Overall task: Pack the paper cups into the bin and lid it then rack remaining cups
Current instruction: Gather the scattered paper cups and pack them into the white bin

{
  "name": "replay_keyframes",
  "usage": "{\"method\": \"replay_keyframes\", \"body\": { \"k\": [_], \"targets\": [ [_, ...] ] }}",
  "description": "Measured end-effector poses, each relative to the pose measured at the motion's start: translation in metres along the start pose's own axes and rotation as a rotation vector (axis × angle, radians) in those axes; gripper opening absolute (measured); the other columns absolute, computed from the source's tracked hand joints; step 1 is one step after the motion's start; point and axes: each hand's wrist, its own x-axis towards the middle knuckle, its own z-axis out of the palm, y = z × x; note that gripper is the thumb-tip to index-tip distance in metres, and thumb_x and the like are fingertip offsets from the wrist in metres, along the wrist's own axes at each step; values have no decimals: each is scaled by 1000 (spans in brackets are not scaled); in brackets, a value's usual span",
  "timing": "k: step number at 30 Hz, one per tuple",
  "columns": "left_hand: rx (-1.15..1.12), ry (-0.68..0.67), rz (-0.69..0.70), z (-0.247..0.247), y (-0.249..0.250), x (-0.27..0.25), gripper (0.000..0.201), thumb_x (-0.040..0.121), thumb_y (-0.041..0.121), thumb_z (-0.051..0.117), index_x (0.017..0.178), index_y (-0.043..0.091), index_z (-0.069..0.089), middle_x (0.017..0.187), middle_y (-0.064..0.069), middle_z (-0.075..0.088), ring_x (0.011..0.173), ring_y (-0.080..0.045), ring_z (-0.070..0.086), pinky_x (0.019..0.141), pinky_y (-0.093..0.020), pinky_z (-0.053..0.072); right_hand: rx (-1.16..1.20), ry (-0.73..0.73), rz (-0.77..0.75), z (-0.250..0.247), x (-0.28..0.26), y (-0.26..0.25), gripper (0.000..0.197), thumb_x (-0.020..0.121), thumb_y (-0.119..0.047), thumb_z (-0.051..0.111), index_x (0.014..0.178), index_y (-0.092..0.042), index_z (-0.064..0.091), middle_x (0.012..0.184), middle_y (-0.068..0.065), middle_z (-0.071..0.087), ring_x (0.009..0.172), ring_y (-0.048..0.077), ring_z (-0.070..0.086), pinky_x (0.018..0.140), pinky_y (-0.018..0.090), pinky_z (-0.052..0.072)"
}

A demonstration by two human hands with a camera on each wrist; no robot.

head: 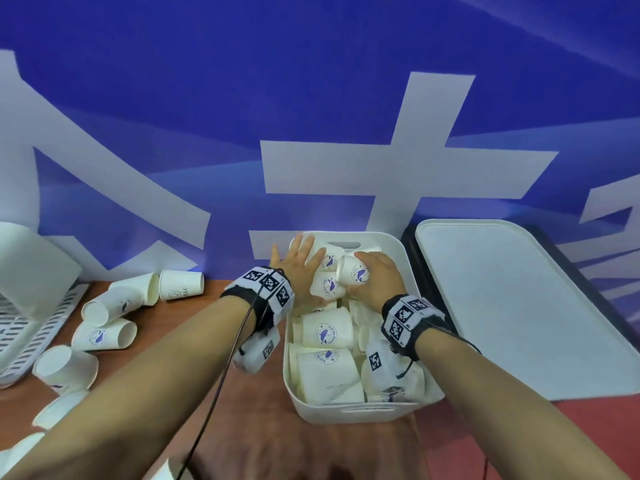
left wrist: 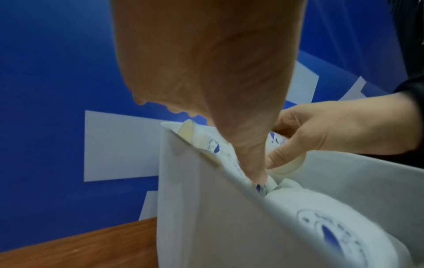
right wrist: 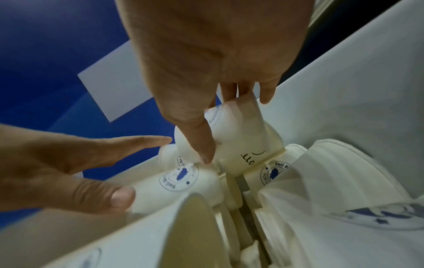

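A white bin (head: 349,412) stands mid-table, filled with white paper cups with blue logos (head: 327,332) lying on their sides. At its far end my right hand (head: 377,278) grips one paper cup (head: 355,273), thumb and fingers curled round it (right wrist: 238,127). My left hand (head: 299,265) lies beside it over the far left corner, fingers straight and spread, thumb against a lying cup (right wrist: 179,177). The left wrist view shows my left thumb (left wrist: 254,163) down among the cups inside the bin wall (left wrist: 206,217). The white lid (head: 512,306) lies flat, right of the bin.
Several loose paper cups (head: 104,336) lie scattered on the wooden table (head: 173,323) left of the bin. A white slatted rack (head: 31,327) stands at the far left edge. A blue and white banner wall (head: 311,116) rises just behind the bin.
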Motion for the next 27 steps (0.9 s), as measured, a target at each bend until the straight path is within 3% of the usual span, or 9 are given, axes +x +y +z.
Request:
{"method": "replay_keyframes", "body": {
  "k": [5,9,13,17,21,27],
  "targets": [
    [36,-31,-5,15,-3,3,95,82,73,40,152,26,-6,157,-4,-23,145,-26,-22,115,-61,-1,-165,-4,-35,12,8,10,69,77,-34,72,138,-24,42,154,-1,29,145,19,17,119,41,15],
    [54,-32,22,12,-3,5,93,85,70,36,152,22,-5,154,-7,-31,143,-26,-28,114,-61,-5,-199,-19,-35,5,8,16,71,74,-40,73,136,-24,42,155,-3,24,146,17,11,120,43,10],
    [67,-31,52,12,-2,6,92,86,70,33,153,18,-4,155,-4,-30,143,-25,-27,115,-60,-3,-348,-121,-75,3,0,22,60,81,-25,64,136,-27,40,159,-3,10,148,17,-3,119,46,-2],
    [4,-50,25,14,-1,6,85,90,68,26,153,19,-4,157,0,-24,144,-22,-25,115,-58,-7,-344,-165,-89,13,-6,25,85,77,-12,61,148,-31,16,159,-5,-10,147,17,-14,118,44,-7],
    [-36,0,38,19,-2,7,83,90,66,27,152,21,-5,158,1,-21,145,-21,-22,114,-58,-7,-361,-150,-112,20,-3,20,100,78,-31,64,150,-34,-6,156,-3,-26,143,18,-28,115,43,-15],
    [-27,36,60,23,-2,5,86,90,67,25,152,16,-7,158,-2,-22,145,-23,-23,116,-59,-1,-383,-226,-38,29,-3,20,100,80,-54,56,149,-34,-14,155,1,-30,140,21,-33,114,50,-14]
  ]
}}
